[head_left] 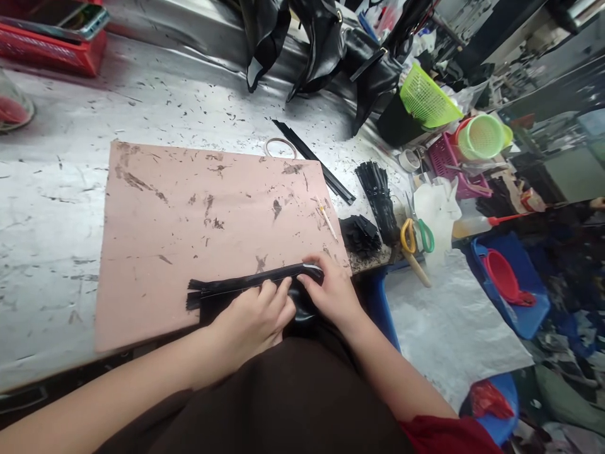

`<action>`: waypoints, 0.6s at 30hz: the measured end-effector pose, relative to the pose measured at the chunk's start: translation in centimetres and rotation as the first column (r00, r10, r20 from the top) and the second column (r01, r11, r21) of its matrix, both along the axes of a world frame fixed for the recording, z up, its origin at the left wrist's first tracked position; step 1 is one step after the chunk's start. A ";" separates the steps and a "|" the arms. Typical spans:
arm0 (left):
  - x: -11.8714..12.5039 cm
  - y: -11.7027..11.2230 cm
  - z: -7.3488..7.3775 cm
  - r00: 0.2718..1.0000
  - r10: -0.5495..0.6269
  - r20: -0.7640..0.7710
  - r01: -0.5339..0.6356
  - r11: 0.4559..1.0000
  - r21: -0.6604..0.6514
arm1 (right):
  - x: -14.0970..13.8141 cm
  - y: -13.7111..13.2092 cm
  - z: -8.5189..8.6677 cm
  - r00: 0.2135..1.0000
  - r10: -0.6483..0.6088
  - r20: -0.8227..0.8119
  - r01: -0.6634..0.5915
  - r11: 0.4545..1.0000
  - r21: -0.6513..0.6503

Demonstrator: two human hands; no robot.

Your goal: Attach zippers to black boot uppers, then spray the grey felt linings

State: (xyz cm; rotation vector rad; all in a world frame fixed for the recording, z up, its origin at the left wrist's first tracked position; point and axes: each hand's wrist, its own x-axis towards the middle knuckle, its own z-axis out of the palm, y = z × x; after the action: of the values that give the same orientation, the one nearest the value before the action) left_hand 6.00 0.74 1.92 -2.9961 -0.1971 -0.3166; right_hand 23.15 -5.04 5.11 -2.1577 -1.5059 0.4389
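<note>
From the head view, the black zip strip (236, 282) lies over black leather (304, 307) at the pink board's (184, 221) near edge. The right hand (331, 290) pinches its right end, seemingly for tautness; the left hand (255, 315) presses beside it, grip unclear.

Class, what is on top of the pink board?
A white stick and dark marks. The black strip, left hand and right hand hide whatever lies beneath them.
</note>
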 end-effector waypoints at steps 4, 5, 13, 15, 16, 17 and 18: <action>1.1 0.7 0.5 0.999 -0.036 -0.019 0.034 0.996 -0.087 | -0.3 0.3 0.4 0.998 -0.037 0.052 0.041 0.995 -0.088; 1.3 0.8 0.5 0.999 -0.049 -0.011 0.048 0.995 -0.088 | -0.3 0.3 0.5 0.997 -0.038 0.064 0.044 0.994 -0.096; 1.7 1.4 -0.3 0.995 -0.041 0.088 0.044 0.998 -0.040 | 0.0 -0.2 0.3 0.995 -0.075 0.067 0.074 0.997 0.012; 1.9 1.5 -0.2 0.990 -0.037 0.138 0.042 0.999 -0.033 | 0.3 -0.3 0.1 0.995 -0.091 0.040 0.090 0.996 0.026; 2.1 1.5 -0.1 0.988 -0.034 0.149 0.040 0.999 -0.034 | 0.4 -0.3 0.0 0.995 -0.099 0.026 0.099 0.995 0.028; 2.3 1.6 0.0 0.988 -0.030 0.154 0.037 0.998 -0.041 | 0.5 -0.3 0.0 0.994 -0.109 0.013 0.108 0.994 0.030; 2.6 1.6 0.2 0.988 -0.026 0.152 0.034 0.998 -0.055 | 0.6 -0.3 -0.1 0.993 -0.117 0.003 0.117 0.993 0.030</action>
State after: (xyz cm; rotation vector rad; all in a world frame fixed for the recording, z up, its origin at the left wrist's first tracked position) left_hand 8.62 2.33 2.09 -3.0353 -0.1782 -0.5512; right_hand 23.78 -5.29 5.04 -2.2117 -1.3712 0.3691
